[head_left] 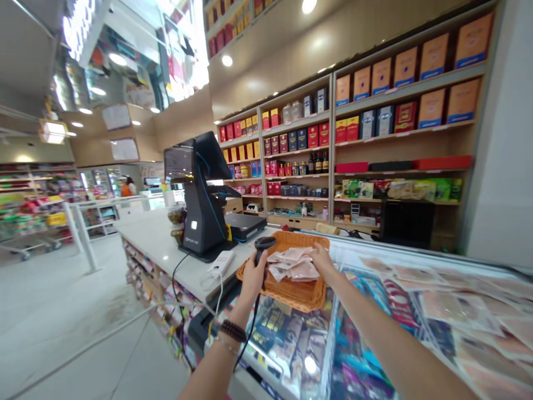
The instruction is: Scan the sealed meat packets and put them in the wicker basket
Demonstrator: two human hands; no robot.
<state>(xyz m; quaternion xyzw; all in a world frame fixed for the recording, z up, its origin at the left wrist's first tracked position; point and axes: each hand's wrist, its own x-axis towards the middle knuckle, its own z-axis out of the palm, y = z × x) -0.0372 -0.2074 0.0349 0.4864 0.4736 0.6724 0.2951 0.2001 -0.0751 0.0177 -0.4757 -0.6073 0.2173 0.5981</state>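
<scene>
My left hand [252,273] is wrapped round the handle of a black barcode scanner [264,245], its head tilted over the left side of a wicker basket [287,294]. Inside the basket lie several flat, clear plastic packets [293,262] with pale contents, heaped loosely. My right hand [321,258] reaches over the basket's right side, its fingers closed at the edge of the packets. What exactly is pinched there is partly hidden by the fingers. The basket rests on the glass top of a freezer case [277,333] full of packaged goods.
To the left, a black checkout terminal [200,194] stands on a white counter [145,222], near a white handheld device [222,262] and a flat black box [245,225]. Cables hang at the counter's edge. More flat packets [453,305] lie at right. Shelves of boxed goods [300,139] line the back.
</scene>
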